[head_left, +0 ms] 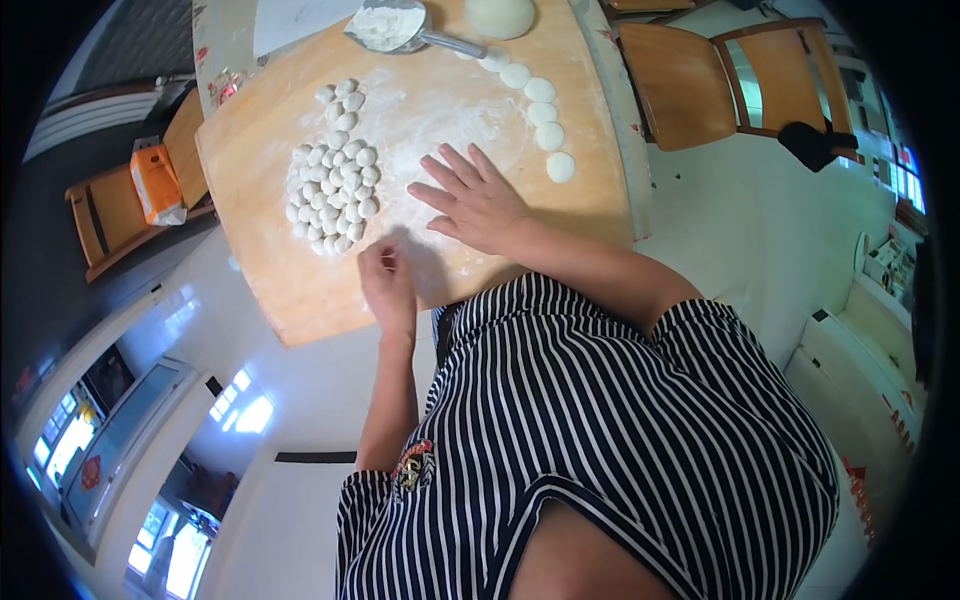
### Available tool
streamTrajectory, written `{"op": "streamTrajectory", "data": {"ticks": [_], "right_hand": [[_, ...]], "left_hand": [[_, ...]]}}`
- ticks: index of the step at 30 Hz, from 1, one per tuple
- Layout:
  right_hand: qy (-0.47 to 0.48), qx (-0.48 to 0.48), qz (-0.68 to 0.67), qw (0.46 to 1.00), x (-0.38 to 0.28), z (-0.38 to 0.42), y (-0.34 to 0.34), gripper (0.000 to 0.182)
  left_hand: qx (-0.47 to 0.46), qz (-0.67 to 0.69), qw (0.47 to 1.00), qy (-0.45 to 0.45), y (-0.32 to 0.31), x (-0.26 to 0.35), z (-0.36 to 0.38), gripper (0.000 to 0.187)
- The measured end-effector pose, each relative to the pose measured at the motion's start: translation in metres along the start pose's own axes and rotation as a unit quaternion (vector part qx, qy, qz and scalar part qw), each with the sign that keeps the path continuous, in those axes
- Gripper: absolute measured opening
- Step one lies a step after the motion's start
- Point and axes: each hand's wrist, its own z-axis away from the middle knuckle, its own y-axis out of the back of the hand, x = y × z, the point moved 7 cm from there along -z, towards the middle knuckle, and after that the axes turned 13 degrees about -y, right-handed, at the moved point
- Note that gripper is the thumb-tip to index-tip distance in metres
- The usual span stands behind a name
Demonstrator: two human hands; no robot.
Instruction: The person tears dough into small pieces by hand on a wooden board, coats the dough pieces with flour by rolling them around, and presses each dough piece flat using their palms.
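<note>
My right hand [470,203] is spread over the floured wooden board [270,290], palm down, fingers apart; whether dough lies under the palm is hidden. Close to the board's near edge, my left hand [386,278] has its fingers curled together, and what they hold, if anything, does not show. A cluster of small dough pieces [335,190] lies just beyond my left hand. Beyond my right hand, several flattened dough rounds [546,113] form a curved row, the nearest dough round [561,167] a little apart from the others.
At the board's far side lie a metal scoop [400,28] holding white flour and a large smooth lump of dough [499,14]. Wooden chairs [675,85] stand to the right. Another chair [95,225] on the left carries an orange package [157,185].
</note>
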Motion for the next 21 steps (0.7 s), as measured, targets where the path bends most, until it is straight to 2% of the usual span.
{"op": "streamTrajectory", "data": {"ticks": [4,6,8,10,12,14,18,21], "right_hand": [[-0.015,-0.047,0.008,0.999,0.001,0.000,-0.012,0.066],[-0.015,-0.051,0.011,0.999,0.001,-0.001,-0.013,0.065],[-0.012,-0.040,0.009,0.999,0.003,-0.003,-0.013,0.066],[-0.010,-0.044,0.013,0.999,0.002,-0.004,-0.012,0.066],[-0.012,-0.040,0.013,0.999,0.002,-0.004,-0.011,0.066],[-0.009,-0.037,0.008,0.999,0.003,-0.004,-0.011,0.064],[-0.005,0.000,0.015,1.000,0.006,-0.001,-0.003,0.060],[0.012,0.005,0.017,1.000,0.010,0.007,-0.001,0.054]], "left_hand": [[0.056,-0.062,0.996,0.038,0.027,-0.008,-0.013,0.023],[0.096,-0.063,0.993,0.017,0.032,0.001,-0.026,0.023],[0.083,-0.077,0.994,0.009,0.025,0.005,-0.041,0.025],[0.062,-0.114,0.983,-0.130,0.018,0.019,-0.054,0.032],[0.038,-0.152,0.977,-0.148,0.013,0.016,-0.060,0.039],[0.008,-0.242,0.943,-0.229,0.004,0.022,-0.064,0.038],[0.002,-0.270,0.926,-0.263,0.001,0.024,-0.069,0.034],[-0.010,-0.284,0.929,-0.236,-0.003,0.022,-0.070,0.032]]}}
